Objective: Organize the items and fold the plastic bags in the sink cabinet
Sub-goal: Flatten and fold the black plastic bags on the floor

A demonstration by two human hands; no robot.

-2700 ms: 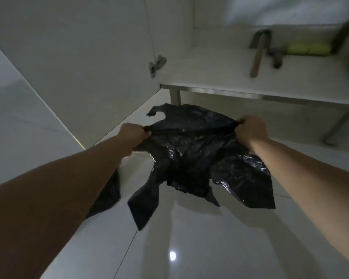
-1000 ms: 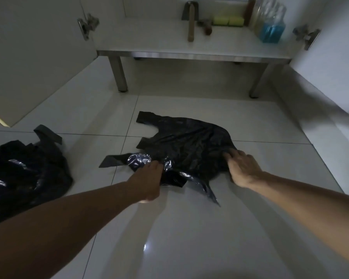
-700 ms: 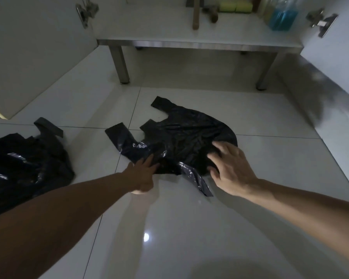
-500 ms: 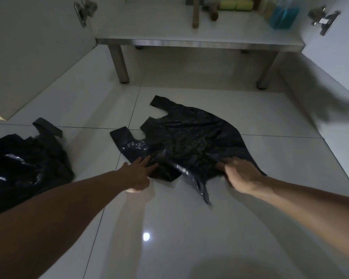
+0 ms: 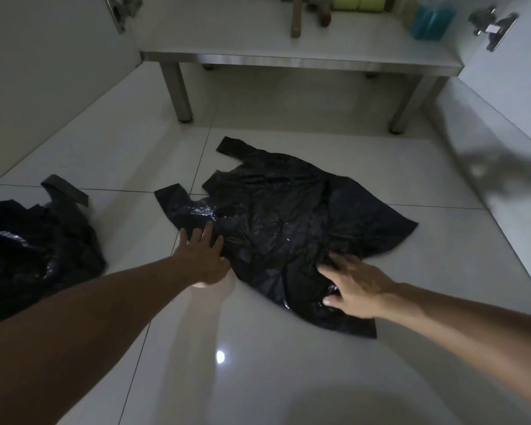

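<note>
Pressing flat palms, left hand (image 5: 201, 259) and right hand (image 5: 354, 286), on the black bag (image 5: 282, 228) now spread wider mid-frame, ready for folding.

The picture is dim and gray. A small bright spot of light shines on the shiny floor (image 5: 258, 378) below the hands. Soft shadows lie under both arms. Straight lines bend at the edges.

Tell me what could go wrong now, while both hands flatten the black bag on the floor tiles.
The black bag is creased, so a fold may come out crooked. The glossy floor may let it slide under the flat left hand and right hand. Its handle strips lie loose and may bunch inside the fold.
</note>
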